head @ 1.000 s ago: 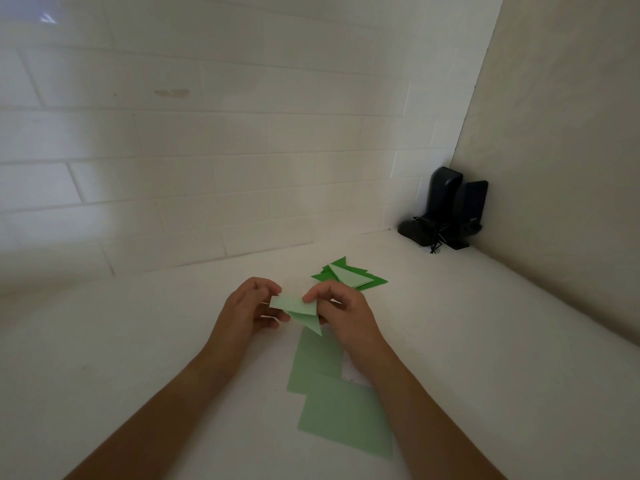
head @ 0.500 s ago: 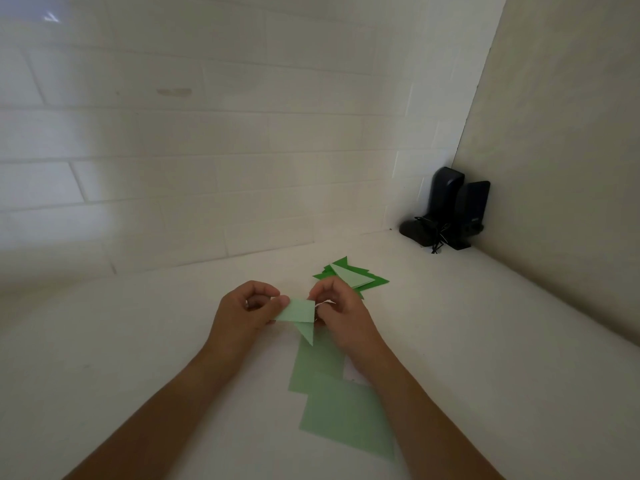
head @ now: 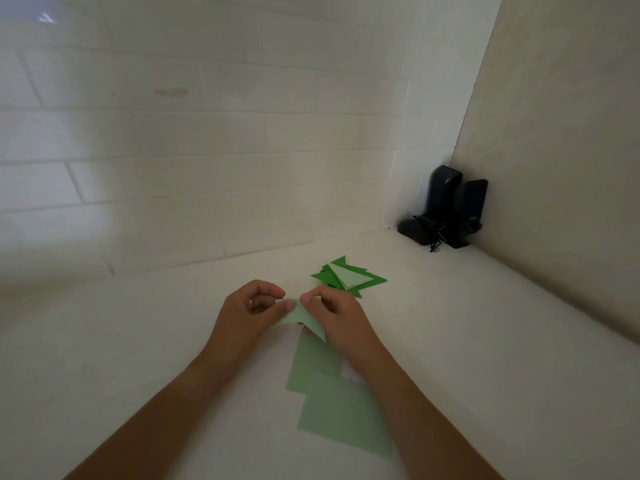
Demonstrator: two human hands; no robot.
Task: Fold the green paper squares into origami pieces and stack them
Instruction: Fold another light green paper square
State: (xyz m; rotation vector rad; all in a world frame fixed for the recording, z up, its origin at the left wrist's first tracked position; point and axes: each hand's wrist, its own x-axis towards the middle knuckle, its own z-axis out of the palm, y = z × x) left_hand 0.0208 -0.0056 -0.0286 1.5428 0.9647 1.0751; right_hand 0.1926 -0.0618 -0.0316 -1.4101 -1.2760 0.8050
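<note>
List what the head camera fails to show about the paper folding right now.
- Folded piece: its creases, hidden by the left hand and right hand pinching it.
- Stack of folded pieces: the count; the layers overlap and are too small to separate.
- Flat paper squares: the number; they overlap, and the right forearm covers one edge.

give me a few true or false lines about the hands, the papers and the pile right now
1. Both hands, left hand and right hand, pinch the folded piece. True.
2. The pile lies left of the hands. False: it lies beyond the right hand, further right.
3. Flat squares lie on the table near the right forearm. True.
4. The pile's top piece is dark green. False: it is pale, on darker ones.
5. The speakers stand beside the pile. False: they stand apart, in the corner.
</note>
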